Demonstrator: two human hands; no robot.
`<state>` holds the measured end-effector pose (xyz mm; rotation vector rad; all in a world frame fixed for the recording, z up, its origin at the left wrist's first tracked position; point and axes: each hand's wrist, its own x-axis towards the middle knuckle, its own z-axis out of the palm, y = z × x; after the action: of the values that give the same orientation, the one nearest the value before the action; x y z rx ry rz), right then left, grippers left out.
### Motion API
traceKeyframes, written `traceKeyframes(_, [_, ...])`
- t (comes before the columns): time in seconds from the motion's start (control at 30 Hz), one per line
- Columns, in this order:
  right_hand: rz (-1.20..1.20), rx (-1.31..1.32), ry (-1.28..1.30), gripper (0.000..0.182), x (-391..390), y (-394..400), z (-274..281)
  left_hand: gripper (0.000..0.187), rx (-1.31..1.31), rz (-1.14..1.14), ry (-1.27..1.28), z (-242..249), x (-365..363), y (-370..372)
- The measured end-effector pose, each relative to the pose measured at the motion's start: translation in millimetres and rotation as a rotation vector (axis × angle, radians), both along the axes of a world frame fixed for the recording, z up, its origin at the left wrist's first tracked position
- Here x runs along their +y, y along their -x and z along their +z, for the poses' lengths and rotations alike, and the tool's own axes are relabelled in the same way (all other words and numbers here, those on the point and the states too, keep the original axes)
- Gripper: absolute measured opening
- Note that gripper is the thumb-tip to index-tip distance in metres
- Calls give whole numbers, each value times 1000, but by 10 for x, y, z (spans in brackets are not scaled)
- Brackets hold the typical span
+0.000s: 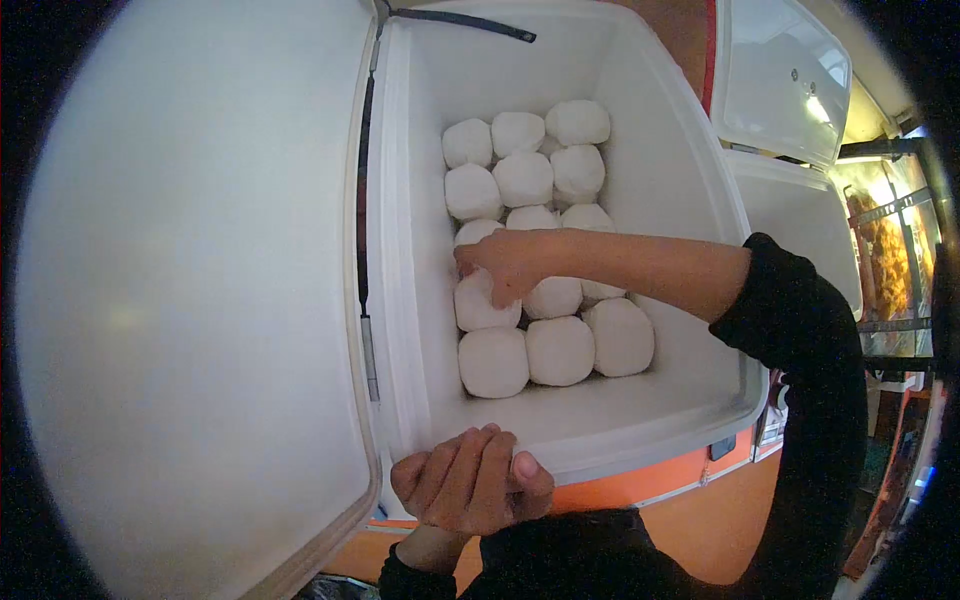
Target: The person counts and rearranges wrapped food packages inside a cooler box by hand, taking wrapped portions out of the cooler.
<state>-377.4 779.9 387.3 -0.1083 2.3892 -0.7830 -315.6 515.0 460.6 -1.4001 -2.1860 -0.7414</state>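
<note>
White rounded lumps (560, 350), smooth and matte, sit in close rows on the floor of a deep white chest (690, 395). My right hand (500, 262) reaches in from the right, fingers bent downward over a white lump (484, 305) at the left side of the rows. That hand and forearm cover parts of several lumps. At the front rim of the chest, my left hand (470, 482) is closed, fingers curled and thumb at their right. I cannot tell what is inside its curled fingers.
The raised white lid (200, 270) stands to the left, with a dark strap (465, 22) at its top hinge. Beyond the chest's right wall is another white chest with its lid (775, 80) up. A lit glass case (885, 250) stands farther right.
</note>
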Motion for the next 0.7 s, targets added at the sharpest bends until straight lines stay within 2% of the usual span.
traceKeyframes(0.07, [15,15,-16,74,76,231,119,25,-15,5,1,-4,-1,-7])
traceKeyframes(0.1, [-194,-259,-45,75,195,606,236,25,-13,7,3,9,14,-14])
traceKeyframes(0.17, [-403,-532,-75,77,278,774,257,25,-42,43,-11,42,55,-39])
traceKeyframes(0.23, [-518,145,-269,83,310,626,161,25,-48,43,6,47,45,-44])
traceKeyframes(0.27, [-531,154,-273,83,280,632,-37,25,-58,48,21,53,47,-44])
traceKeyframes(0.33, [-471,308,-498,92,196,742,-556,26,-40,53,12,74,45,-38])
traceKeyframes(0.37, [-476,276,-472,93,201,772,-587,27,-34,71,8,72,49,-33])
traceKeyframes(0.4, [-489,278,-474,93,204,697,-396,27,-29,59,7,56,55,-35])
traceKeyframes(0.47, [-507,170,-233,97,262,510,18,30,-36,61,-58,9,65,-29])
traceKeyframes(0.53, [-454,84,-152,100,359,289,328,31,-22,67,-58,-2,66,-28])
traceKeyframes(0.63, [-379,-172,-352,112,200,-69,456,32,-7,81,-78,-26,78,-36])
traceKeyframes(0.7, [-282,-260,-393,105,89,-348,380,32,-1,83,-103,-32,103,-24])
